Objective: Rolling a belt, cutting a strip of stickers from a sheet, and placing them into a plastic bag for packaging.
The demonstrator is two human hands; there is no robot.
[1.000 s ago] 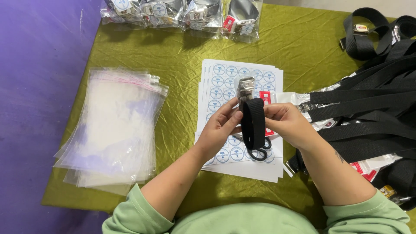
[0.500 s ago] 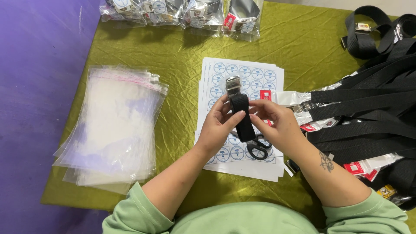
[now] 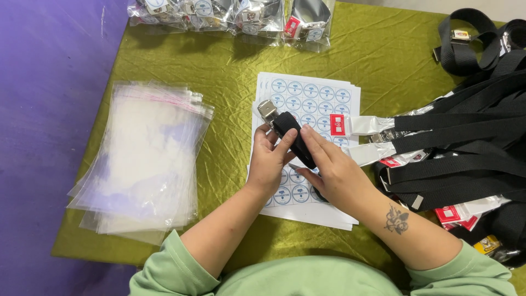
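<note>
Both hands closed on one rolled black belt [image 3: 295,140] above the sticker sheets [image 3: 323,98]: left hand [image 3: 268,161] cupped it from 8 o'clock, right hand [image 3: 334,172] pressed from 4 o'clock, metal buckle [image 3: 267,109] protruding at 11 o'clock. Step judged: winding the belt tight. Next move would call for holding the coil shut; bags [image 3: 142,159] lay at 9 o'clock.

Bare green cloth [image 3: 230,82] between clear bags [image 3: 142,159] and sticker sheets [image 3: 318,93] leaves passage.
</note>
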